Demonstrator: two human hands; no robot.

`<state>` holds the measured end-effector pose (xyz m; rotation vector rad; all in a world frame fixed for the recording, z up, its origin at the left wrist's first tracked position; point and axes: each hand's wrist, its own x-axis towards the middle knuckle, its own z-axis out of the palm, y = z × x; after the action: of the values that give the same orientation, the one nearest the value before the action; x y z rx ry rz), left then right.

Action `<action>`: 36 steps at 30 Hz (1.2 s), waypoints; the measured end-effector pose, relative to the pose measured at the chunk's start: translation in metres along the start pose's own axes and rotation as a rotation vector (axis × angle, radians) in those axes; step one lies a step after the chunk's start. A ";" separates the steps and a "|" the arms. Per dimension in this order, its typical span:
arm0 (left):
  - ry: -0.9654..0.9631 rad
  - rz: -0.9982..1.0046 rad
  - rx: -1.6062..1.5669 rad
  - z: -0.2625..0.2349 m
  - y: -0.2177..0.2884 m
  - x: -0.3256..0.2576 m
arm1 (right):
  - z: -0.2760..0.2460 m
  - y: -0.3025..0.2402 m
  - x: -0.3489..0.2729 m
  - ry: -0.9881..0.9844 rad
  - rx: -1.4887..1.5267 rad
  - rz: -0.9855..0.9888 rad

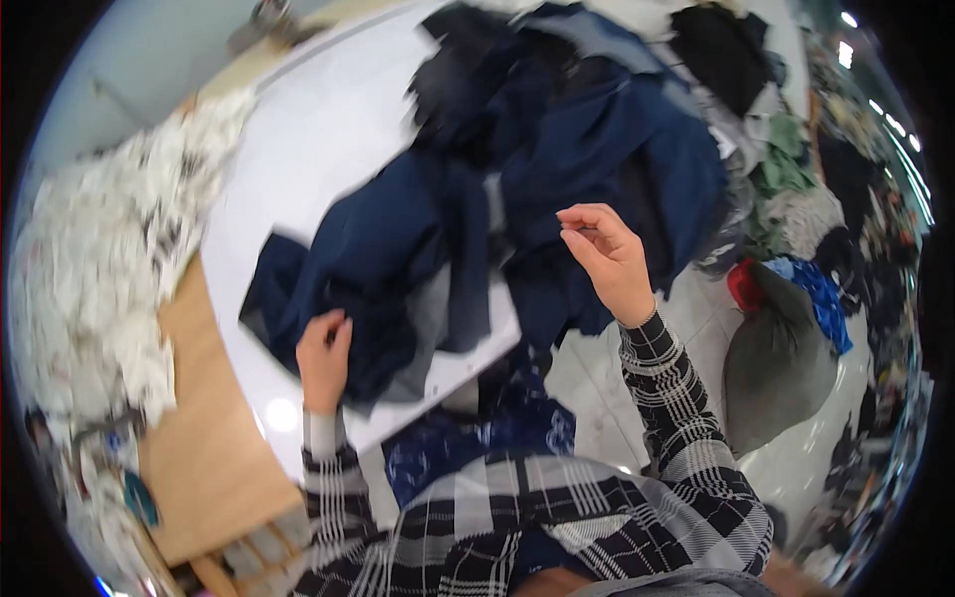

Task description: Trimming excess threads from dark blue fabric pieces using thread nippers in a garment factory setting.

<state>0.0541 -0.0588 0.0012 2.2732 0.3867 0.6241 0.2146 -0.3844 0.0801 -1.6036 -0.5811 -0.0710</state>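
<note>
A heap of navy blue garments (388, 209) with some grey patches spreads over the white table (298, 129) and past its near edge. My left hand (323, 368) is over the heap's near left part, fingers curled toward the thumb. Whether cloth is pinched in them cannot be made out. Farther right, my right hand (612, 264) is raised above the navy cloth. Its fingers are bent, a small gap shows between them and the thumb, and nothing is visible in it.
White cloth pieces (109, 259) are piled at the left, beside a tan board (204, 418). A stuffed grey-green bag (781, 363) stands on the tiled floor (597, 393) at the right. Near it lie blue fabric (821, 298), green cloth (781, 159) and a black cloth (721, 55).
</note>
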 end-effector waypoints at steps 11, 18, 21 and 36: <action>-0.015 -0.253 -0.114 0.015 -0.032 -0.064 | 0.098 -0.106 -0.073 -0.808 1.068 -0.299; -0.038 -0.308 -0.169 0.012 -0.033 -0.094 | 0.134 -0.132 -0.105 -0.885 1.461 -0.196; -0.031 -0.308 -0.171 0.012 -0.034 -0.100 | 0.145 -0.137 -0.105 -0.947 1.532 -0.166; -0.019 -0.207 0.128 0.021 -0.054 -0.109 | 0.149 -0.147 -0.107 -0.970 1.726 -0.071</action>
<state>-0.0306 -0.0828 -0.0856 2.3182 0.6600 0.4837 0.0186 -0.2774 0.1534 0.1861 -0.9840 0.9543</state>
